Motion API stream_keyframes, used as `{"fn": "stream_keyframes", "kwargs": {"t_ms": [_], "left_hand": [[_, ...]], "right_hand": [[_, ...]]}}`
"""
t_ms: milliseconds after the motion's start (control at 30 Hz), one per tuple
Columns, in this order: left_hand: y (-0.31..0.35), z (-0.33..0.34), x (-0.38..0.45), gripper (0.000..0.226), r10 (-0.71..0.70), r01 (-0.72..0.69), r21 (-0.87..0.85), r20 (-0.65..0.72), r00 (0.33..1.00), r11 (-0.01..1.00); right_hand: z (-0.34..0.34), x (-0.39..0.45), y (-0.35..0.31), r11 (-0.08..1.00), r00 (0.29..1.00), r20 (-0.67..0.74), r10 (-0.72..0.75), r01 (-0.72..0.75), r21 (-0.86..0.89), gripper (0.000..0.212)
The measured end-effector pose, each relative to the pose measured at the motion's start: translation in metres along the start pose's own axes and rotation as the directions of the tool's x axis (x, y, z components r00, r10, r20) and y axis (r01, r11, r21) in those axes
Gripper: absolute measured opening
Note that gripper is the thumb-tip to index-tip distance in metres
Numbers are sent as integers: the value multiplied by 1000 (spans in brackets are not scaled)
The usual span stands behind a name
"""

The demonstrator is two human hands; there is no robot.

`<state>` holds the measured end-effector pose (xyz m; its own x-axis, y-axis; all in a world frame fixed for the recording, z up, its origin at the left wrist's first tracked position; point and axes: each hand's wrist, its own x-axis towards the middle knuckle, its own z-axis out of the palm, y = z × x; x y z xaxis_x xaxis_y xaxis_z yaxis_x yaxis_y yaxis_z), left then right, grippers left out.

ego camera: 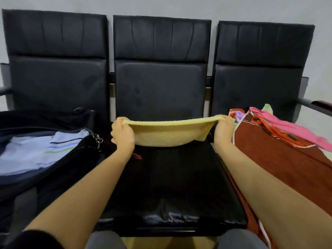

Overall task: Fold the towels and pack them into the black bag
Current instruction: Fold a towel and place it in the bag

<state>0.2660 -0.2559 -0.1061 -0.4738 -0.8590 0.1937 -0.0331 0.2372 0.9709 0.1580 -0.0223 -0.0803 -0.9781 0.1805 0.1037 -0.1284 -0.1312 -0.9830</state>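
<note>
Pale yellow terry towel (168, 134) is held up at mid-frame, stretched between both hands over the middle glossy black chair seat (172, 186). Left hand (122, 133) grips the left top corner, fingers curled round the edge; right hand (223, 131) grips the right top corner likewise. The towel hangs already doubled and sags in a shallow arc between the grips.

Handling, as judged: light, soft, limp, no stiffness, so it droops wherever it's unsupported. Terry pile should give good friction, so slip risk looks low. Best hold is at the corners or along the folded edge, kept taut to keep layers aligned.

Open black zip bag (53, 159) sits on the left seat, lower left of frame, with a folded light blue striped cloth (36, 151) already inside. At right: a rust-brown towel (278, 162) draped on the right seat, with a pink cloth (294, 130) and a red-orange patterned cloth (239, 114) heaped on it.

Surface: row of three black padded chairs; the seat looks slick, so a laid fold may slide. Plain pale wall (161, 6) behind.
</note>
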Motion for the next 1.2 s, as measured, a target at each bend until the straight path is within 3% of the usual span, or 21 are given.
{"fn": "stream_keyframes", "kwargs": {"t_ms": [133, 300, 433, 533, 667, 800, 867, 1033, 1133, 1200], "left_hand": [[-17, -14, -26, 29, 113, -107, 193, -19, 993, 975], [-40, -18, -31, 29, 129, -129, 456, 30, 991, 881], [-64, -15, -22, 16, 21, -147, 700, 184, 983, 699], [-77, -8, -12, 9, 6, -235, 808, 275, 961, 541], [-89, 0, 1, 8, 107, -365, 859, 351, 930, 359], [-95, 8, 18, 37, 186, -488, 872, 484, 855, -31], [-97, 15, 25, 44, 190, -514, 842, 538, 821, -162], [-108, 33, 37, 45, 134, -529, 804, 576, 806, -272], [-118, 40, 38, 44, 144, -533, 795, 587, 797, -290], [-121, 44, 33, 42, 188, -545, 789, 603, 775, -284]], "right_hand": [[-17, -15, 23, 929, 988, -141, -69, 12, -370, 32], [-30, -28, 37, 879, 990, -139, 8, -73, -472, 22], [-25, -19, 52, 828, 993, -87, 81, -116, -548, 20], [-18, -7, 67, 816, 991, -34, 127, -124, -564, 18], [-6, 7, 79, 753, 996, 6, 86, -61, -656, 23], [12, 25, 91, 680, 999, 37, 22, 12, -734, 21], [20, 31, 98, 633, 999, 47, -7, 41, -773, 19], [35, 41, 113, 486, 994, 97, -54, 111, -867, 21], [39, 41, 129, 359, 962, 199, -186, 255, -898, 23], [40, 33, 138, 372, 932, 252, -261, 338, -864, 34]]}}
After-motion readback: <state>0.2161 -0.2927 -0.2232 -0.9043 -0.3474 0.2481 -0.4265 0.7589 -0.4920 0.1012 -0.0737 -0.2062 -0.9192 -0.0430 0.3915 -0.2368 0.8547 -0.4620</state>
